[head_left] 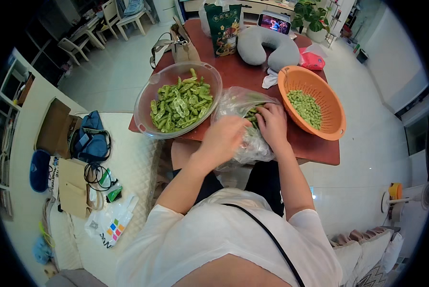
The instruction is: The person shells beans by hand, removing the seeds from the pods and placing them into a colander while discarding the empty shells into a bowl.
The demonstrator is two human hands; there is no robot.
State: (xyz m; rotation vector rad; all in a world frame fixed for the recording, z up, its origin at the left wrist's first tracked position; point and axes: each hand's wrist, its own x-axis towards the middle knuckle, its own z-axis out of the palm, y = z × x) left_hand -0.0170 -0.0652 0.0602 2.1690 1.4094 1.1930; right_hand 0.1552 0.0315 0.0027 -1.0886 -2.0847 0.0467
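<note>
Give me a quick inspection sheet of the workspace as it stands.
Surface: reddish-brown table.
Job's things: clear bowl of green pods at left; orange colander of green beans at right; plastic bag with pods between them.
Clutter: handbag, green package, grey neck pillow, lit screen, pink packet toward the far side.
Hands: left hand blurred over the bag, grip unclear; right hand at the bag's opening.
Cables: black coiled cord on the pale padded seat.
Surroundings: pale floor, white chairs, potted plant.

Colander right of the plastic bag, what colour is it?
Orange; the colander shows best in the head view.
</note>
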